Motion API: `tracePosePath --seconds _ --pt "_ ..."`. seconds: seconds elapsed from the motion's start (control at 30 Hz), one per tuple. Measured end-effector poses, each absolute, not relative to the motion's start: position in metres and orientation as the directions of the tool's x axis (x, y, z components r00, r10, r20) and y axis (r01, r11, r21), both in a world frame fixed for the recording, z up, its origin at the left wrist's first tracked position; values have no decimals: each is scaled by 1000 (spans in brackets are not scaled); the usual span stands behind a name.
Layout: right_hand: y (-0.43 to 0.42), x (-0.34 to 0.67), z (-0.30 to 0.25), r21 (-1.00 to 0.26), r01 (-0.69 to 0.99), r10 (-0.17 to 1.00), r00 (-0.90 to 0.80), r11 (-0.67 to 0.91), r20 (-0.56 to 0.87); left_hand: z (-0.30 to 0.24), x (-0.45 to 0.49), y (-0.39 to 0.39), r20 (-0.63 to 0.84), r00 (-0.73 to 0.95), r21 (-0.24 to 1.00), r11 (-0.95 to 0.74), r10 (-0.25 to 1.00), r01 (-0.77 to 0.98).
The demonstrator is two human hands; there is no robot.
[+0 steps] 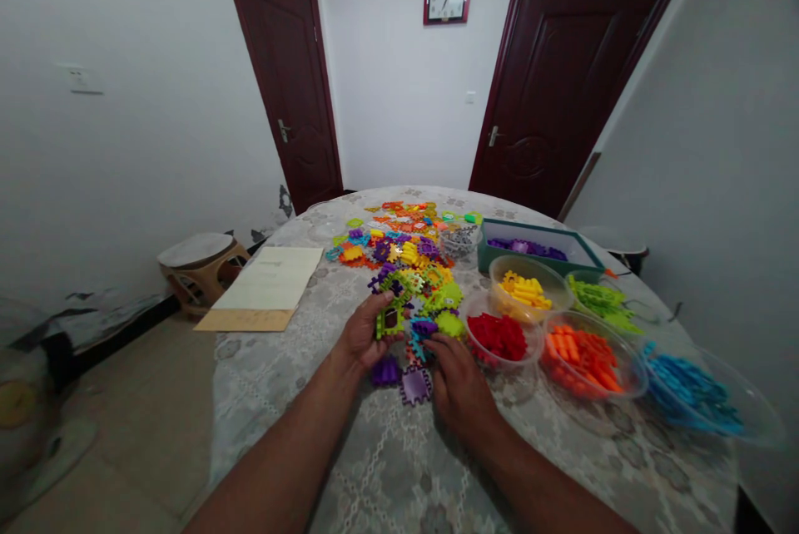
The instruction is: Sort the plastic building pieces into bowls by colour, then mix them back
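Observation:
My left hand [365, 330] is closed round a lime-green plastic building block [390, 323] with an open square frame, held upright above the near end of the pile. Over the pile's right side, my right hand [459, 372] has its fingers bent downward and its thumb apart, the fingertips at a purple gear-edged block [424, 328] and blue pieces. Between my wrists lie a light purple square block [415, 385] and a darker purple block [385, 370]. A lime-green block [449, 323] sits just beyond my right fingers.
Mixed colourful pieces [409, 253] spread toward the far side. On the right stand bowls of red pieces [498, 337], yellow pieces [524, 290], orange pieces [580, 358] and blue pieces [692, 388], beside green pieces [602, 301]. Behind them is a box [583, 254]. Papers [268, 284] lie left.

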State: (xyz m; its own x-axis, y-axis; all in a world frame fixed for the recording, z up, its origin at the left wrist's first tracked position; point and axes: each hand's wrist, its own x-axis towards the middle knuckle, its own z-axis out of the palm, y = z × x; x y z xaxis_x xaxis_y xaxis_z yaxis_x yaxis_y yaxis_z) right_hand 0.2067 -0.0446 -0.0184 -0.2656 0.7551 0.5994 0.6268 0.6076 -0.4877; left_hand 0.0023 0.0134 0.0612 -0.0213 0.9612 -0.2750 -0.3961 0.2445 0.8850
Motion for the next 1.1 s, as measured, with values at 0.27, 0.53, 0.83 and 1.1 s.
tracePosePath --seconds 0.27,0.53,0.83,1.1 --pt "-58 210 14 -485 566 677 -190 667 711 57 23 3 -239 172 704 292 956 -647" --pt "-57 210 76 -724 497 831 11 478 557 65 26 -1 -171 186 753 250 967 -609" --pt "-22 184 87 -865 417 925 128 279 359 61 31 -3 -130 226 797 237 965 -556" --pt "-22 182 76 -963 163 955 172 212 240 61 25 6 -258 332 678 415 907 -607"
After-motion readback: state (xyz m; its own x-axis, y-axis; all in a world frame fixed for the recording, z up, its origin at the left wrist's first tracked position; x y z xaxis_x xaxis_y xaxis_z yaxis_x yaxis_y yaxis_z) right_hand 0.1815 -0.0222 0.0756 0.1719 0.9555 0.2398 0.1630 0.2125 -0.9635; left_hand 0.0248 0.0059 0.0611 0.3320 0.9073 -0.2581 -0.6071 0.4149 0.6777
